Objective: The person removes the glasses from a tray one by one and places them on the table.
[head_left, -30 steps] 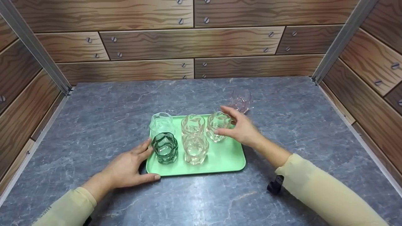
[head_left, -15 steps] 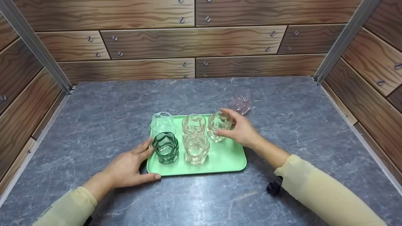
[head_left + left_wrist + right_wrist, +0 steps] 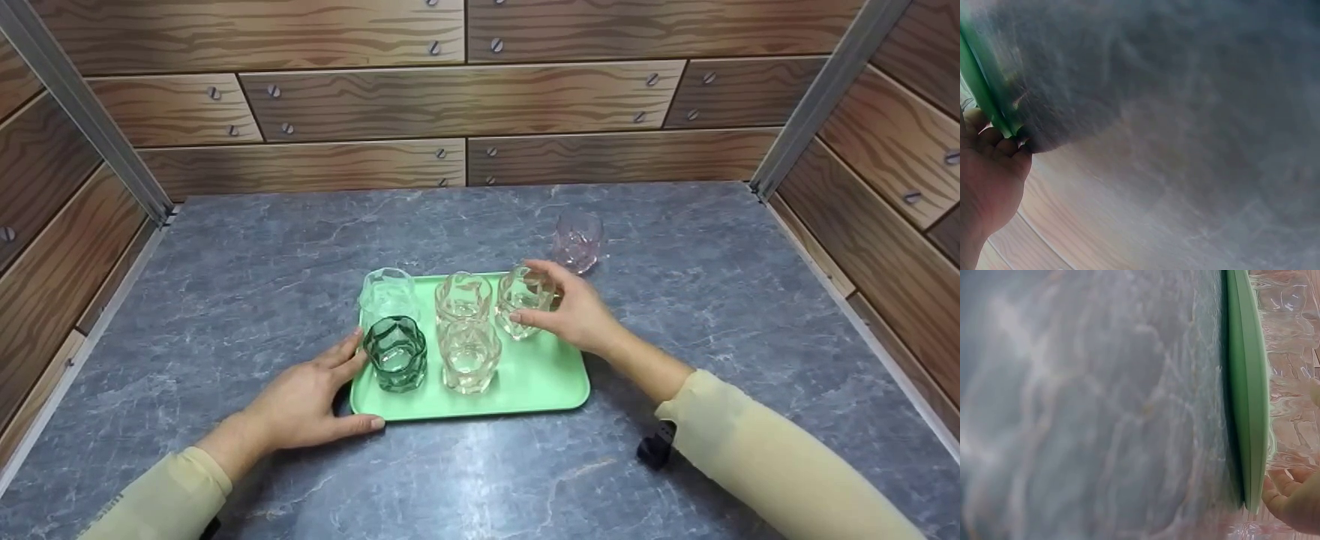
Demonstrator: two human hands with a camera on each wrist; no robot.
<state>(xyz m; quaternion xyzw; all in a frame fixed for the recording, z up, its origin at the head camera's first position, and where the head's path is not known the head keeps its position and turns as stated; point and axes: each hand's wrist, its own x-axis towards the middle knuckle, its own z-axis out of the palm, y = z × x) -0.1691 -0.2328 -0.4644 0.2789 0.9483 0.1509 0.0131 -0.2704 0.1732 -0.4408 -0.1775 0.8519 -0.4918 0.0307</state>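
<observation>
A light green tray [image 3: 536, 379] lies on the table, bearing several faceted drinking glasses. At its front left corner my left hand [image 3: 304, 401] holds the edge, thumb along the front and fingers at the left side. In the left wrist view, the fingertips [image 3: 1008, 147] meet the tray's edge [image 3: 979, 79]. My right hand [image 3: 577, 311] grips a clear glass [image 3: 517, 300] at the back right of the tray, thumb in front and fingers behind. A dark green glass [image 3: 395, 356] stands near my left fingers, with a pale glass [image 3: 388, 296] behind it.
Two more clear glasses [image 3: 469, 356] stand one behind the other mid-tray. A pinkish glass [image 3: 577, 244] stands on the grey marbled table [image 3: 300, 240] behind my right hand. Wood-patterned walls [image 3: 465, 97] enclose the back and sides.
The view has shifted slightly. Both hands, the tray and the glasses stay practically where they were.
</observation>
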